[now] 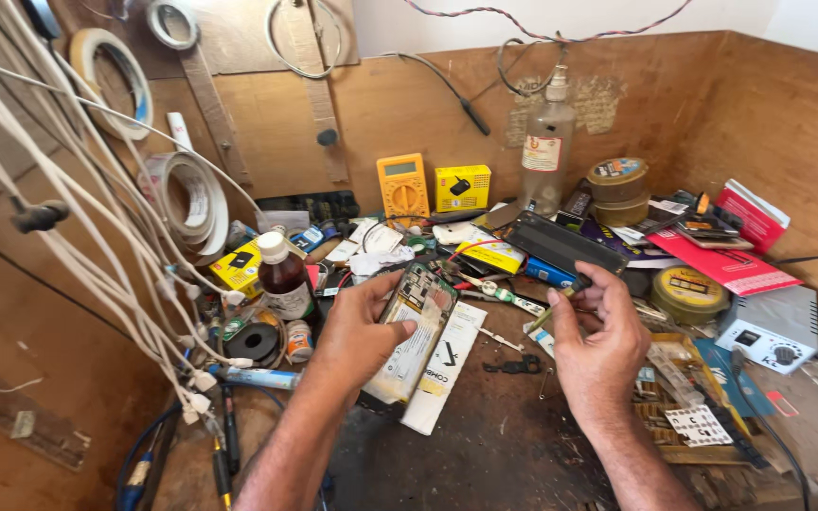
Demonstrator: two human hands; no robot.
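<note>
Fingers of the left hand wrap an opened phone, its circuit board bared, held above a cluttered wooden bench. To its right, the right hand pinches a small screwdriver near the phone's upper edge. A slip of the tip could likely gouge the exposed board; a loosened screw would probably vanish among the litter of parts below.
</note>
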